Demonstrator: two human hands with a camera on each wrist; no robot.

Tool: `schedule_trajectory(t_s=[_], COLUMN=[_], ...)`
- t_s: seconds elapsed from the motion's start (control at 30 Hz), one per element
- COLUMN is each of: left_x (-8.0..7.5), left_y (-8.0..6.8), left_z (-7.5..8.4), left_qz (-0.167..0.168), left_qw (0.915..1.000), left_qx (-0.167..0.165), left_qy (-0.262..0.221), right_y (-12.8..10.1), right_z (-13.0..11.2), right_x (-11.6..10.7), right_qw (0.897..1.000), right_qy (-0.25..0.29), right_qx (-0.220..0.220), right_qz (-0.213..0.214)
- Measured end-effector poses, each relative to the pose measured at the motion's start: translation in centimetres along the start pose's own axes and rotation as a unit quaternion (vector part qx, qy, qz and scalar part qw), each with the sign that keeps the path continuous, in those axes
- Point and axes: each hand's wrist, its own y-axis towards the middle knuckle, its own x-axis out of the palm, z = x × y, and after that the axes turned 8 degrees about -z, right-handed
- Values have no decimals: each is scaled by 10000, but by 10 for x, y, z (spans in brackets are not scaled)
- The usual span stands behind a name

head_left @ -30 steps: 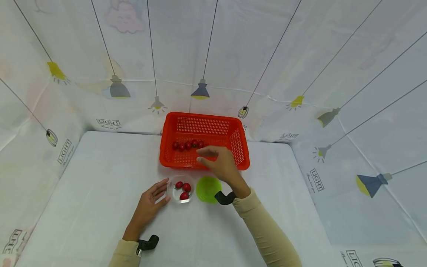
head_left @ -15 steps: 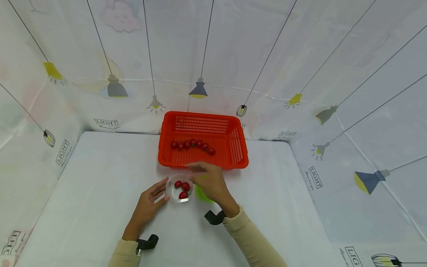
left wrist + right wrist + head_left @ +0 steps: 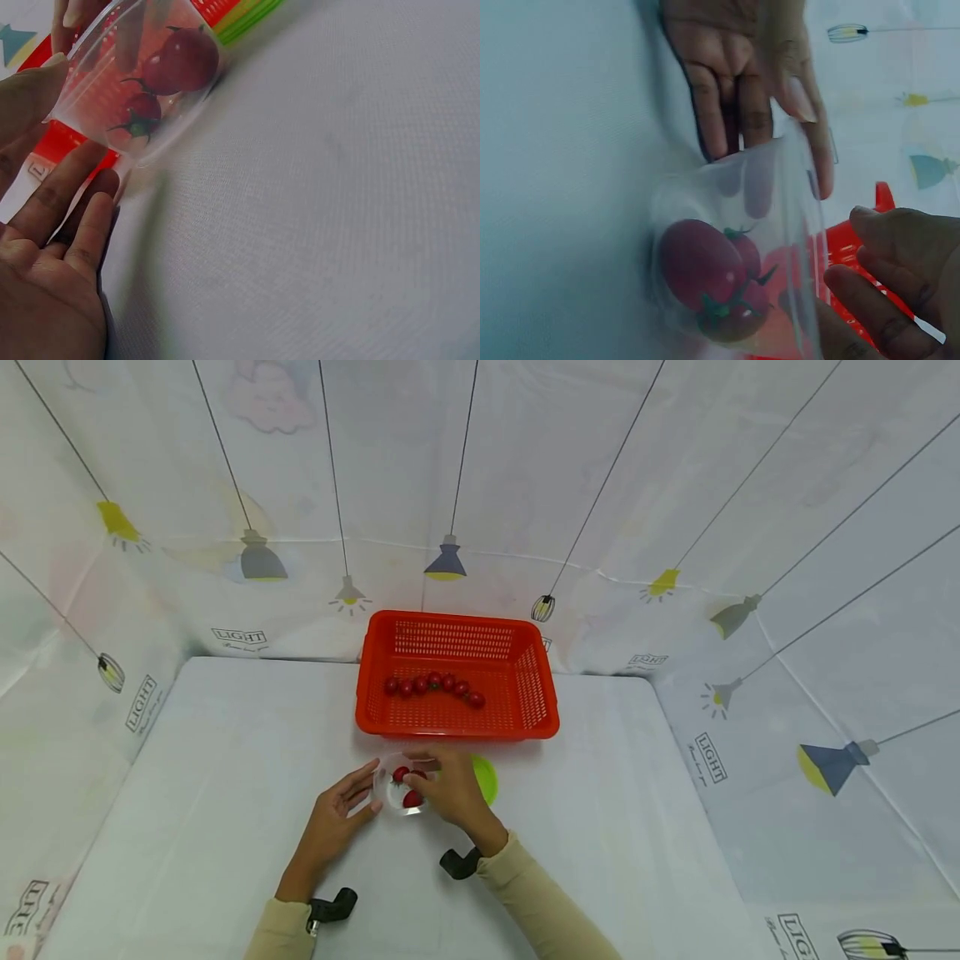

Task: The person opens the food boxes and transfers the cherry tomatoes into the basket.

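A clear plastic cup (image 3: pixel 395 788) (image 3: pixel 135 90) (image 3: pixel 735 225) stands on the white table just in front of the red basket (image 3: pixel 457 727). It holds cherry tomatoes (image 3: pixel 180 60) (image 3: pixel 697 262). My left hand (image 3: pixel 363 789) (image 3: pixel 52 240) lies at the cup's left side, its straight fingers (image 3: pixel 742 90) touching the wall. From the right, my right hand (image 3: pixel 429 783) (image 3: pixel 870 285) has its fingers curled on the cup's rim. No tomato shows between those fingers. More tomatoes (image 3: pixel 435 683) lie in a row inside the basket.
A green round lid (image 3: pixel 487 777) lies on the table right of the cup, partly under my right hand. Printed white cloth walls close in the table at the back and on both sides. Bare tabletop stretches to the left and right.
My right hand has come back out of the basket, passed over the green lid and reached the cup. The left hand and the cup have stayed put.
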Motion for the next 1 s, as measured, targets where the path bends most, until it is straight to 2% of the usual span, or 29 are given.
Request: schedule_trajectory(t_s=[0.1, 0.3, 0.6, 1.0], left_x=[0, 0, 0, 0], left_y=[0, 0, 1, 0], left_z=[0, -4, -6, -4], left_qz=[35, 36, -27, 5], left_qw=[10000, 9999, 9999, 9998], left_qx=[-7, 5, 115, 116], left_qy=[8, 108, 82, 174], right_y=[3, 7, 8, 14], right_z=[0, -4, -10, -10], right_x=[8, 20, 27, 34], right_qw=[9998, 9948, 9951, 9825], right_qy=[-153, -1010, -877, -1624], right_qx=[79, 76, 104, 563], right_qz=[-106, -118, -448, -715])
